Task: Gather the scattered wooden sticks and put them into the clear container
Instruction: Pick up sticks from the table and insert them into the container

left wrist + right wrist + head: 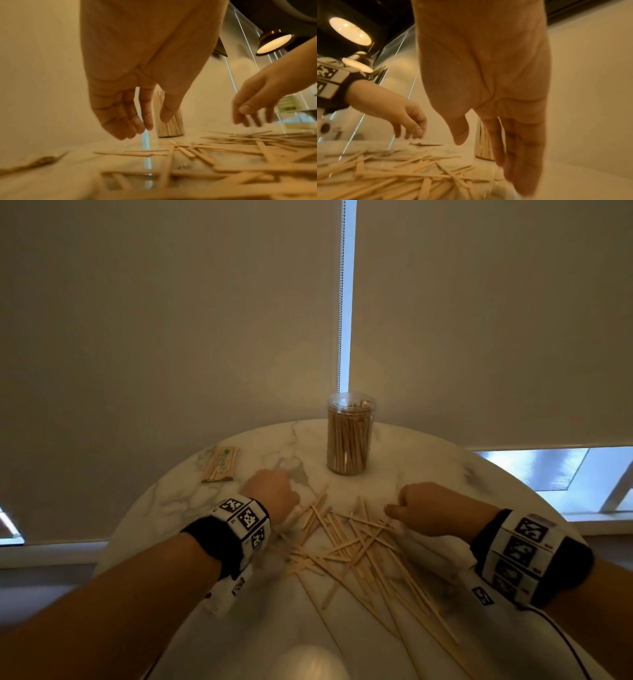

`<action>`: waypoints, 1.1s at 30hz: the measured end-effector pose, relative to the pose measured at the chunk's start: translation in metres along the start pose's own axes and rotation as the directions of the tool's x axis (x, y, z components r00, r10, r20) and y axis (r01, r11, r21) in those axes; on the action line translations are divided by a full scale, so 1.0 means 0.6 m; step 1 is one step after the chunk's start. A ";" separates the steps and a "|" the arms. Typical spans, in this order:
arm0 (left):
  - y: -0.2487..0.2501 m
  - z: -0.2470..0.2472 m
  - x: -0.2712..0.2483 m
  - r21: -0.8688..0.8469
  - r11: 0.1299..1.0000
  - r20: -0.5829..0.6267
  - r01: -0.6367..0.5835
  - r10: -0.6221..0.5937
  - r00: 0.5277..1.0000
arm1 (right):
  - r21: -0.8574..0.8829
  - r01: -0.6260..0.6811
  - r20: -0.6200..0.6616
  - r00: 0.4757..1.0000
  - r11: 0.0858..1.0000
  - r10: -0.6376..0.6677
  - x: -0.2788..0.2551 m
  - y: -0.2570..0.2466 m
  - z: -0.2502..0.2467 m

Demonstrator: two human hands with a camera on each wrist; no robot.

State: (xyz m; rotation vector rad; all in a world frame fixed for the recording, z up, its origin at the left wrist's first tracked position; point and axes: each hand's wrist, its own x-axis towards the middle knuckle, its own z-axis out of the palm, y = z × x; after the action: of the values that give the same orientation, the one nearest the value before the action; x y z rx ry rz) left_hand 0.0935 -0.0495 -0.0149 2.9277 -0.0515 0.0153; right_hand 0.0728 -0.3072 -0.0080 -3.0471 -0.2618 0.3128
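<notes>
Many thin wooden sticks (349, 546) lie criss-crossed in a loose pile on the round marble table (171, 508). The clear container (349, 436) stands upright behind the pile, packed with sticks and without a lid. My left hand (274, 494) hovers over the pile's left edge. In the left wrist view, the left hand (150, 121) hangs with relaxed fingers and holds nothing above the sticks (223, 148). My right hand (421, 505) hovers over the pile's right edge. The right wrist view shows my right hand (494, 155) with fingers straight down and empty, above the sticks (393, 175).
A tied bundle of sticks (221, 463) lies at the table's far left. Roller blinds hang just behind the table, with a bead chain (340, 302) above the container. A cable (565, 642) trails from my right wrist band. The table edge curves close on both sides.
</notes>
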 end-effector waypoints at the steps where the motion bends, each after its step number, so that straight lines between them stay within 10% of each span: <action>1: -0.012 -0.006 -0.005 0.101 0.994 0.048 0.043 -0.048 0.998 | -0.037 -0.047 0.046 0.998 0.998 0.049 -0.007 0.004 0.004; 6: -0.021 -0.003 -0.033 0.328 0.942 0.280 0.067 -0.164 0.946 | -0.046 -0.054 0.098 0.993 0.997 0.059 -0.034 -0.023 0.025; 15: 0.064 0.040 -0.054 -0.193 0.978 0.168 -0.080 0.113 0.979 | 0.062 0.152 0.082 0.984 0.986 -0.157 -0.024 -0.105 0.038; 23: 0.072 0.044 -0.042 -0.327 0.945 0.181 -0.012 0.075 0.981 | 0.053 0.066 0.072 0.995 0.996 -0.070 -0.020 -0.105 0.041; 33: 0.095 0.013 -0.078 -0.037 0.997 0.420 -0.069 0.079 0.904 | 0.109 -0.049 0.110 0.993 0.993 0.037 -0.016 -0.082 0.028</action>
State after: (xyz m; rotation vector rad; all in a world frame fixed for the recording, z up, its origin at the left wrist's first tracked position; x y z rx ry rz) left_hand 0.0445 -0.1055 -0.0112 2.8481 -0.2286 -0.6035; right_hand 0.0520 -0.2595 -0.0185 -2.9331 -0.1776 0.4788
